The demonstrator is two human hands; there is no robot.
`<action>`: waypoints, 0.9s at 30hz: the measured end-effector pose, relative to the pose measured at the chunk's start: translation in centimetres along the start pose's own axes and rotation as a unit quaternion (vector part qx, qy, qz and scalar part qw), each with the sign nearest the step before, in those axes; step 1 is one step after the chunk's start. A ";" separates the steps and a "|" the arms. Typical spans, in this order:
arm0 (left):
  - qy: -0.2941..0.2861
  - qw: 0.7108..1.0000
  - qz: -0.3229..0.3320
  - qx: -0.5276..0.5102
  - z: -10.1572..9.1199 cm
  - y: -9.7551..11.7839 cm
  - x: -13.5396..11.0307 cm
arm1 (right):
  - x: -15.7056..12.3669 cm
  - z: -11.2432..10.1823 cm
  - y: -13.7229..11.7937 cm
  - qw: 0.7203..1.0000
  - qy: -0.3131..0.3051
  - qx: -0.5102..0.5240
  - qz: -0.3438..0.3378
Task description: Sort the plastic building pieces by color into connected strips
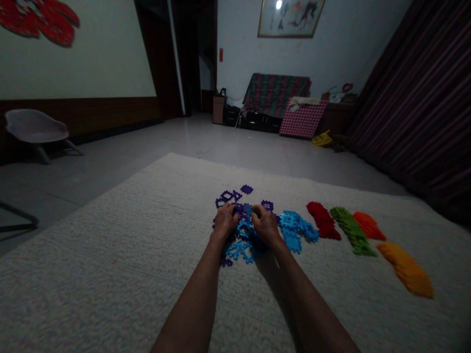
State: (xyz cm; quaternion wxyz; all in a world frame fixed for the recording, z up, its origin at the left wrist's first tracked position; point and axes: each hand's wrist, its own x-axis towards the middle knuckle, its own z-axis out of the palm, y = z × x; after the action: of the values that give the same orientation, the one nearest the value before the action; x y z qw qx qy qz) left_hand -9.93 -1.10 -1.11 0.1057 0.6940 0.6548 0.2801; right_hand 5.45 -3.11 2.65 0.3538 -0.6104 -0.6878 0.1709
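Note:
Purple toothed building tiles (227, 195) and light blue toothed building tiles (247, 251) lie mixed in a loose heap on the pale mat. My left hand (225, 221) is at the heap's left side, fingers curled onto a purple tile (240, 209). Opposite it, my right hand (265, 225) has thumb and fingers closed around a small blue tile (249, 210). The two hands are only a short gap apart, and their fingertips are partly hidden. Just right of my right hand sits a separate pile of light blue tiles (294, 228).
To the right lie rows of red tiles (324, 221), green tiles (352, 231), orange-red tiles (369, 226) and yellow-orange tiles (406, 269). The mat (128, 235) covers a tiled floor (147, 139). A small chair (35, 128) stands at left; a dark curtain (412, 98) hangs at right.

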 end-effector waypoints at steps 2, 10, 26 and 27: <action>-0.007 1.000 0.000 0.001 -0.1 0.0 0.1 | -0.5 0.1 -0.2 0.999 -0.039 -0.026 -0.009; 0.004 1.000 0.008 -0.005 0.0 0.0 0.2 | -2.2 1.1 -0.7 0.985 -0.087 -0.142 -0.042; 0.031 0.999 0.026 -0.012 0.7 -0.8 0.7 | -0.8 2.0 -1.6 0.967 -0.140 -0.211 0.032; 0.032 0.999 0.028 -0.014 0.7 -0.9 0.7 | -0.6 2.1 -1.6 0.966 -0.141 -0.211 0.037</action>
State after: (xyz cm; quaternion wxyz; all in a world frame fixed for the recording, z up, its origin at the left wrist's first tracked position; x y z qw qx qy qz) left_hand -10.29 -0.13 -1.96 0.0865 0.7013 0.6343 0.3136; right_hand 2.87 -3.63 2.09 0.1096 -0.6660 -0.7282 0.1189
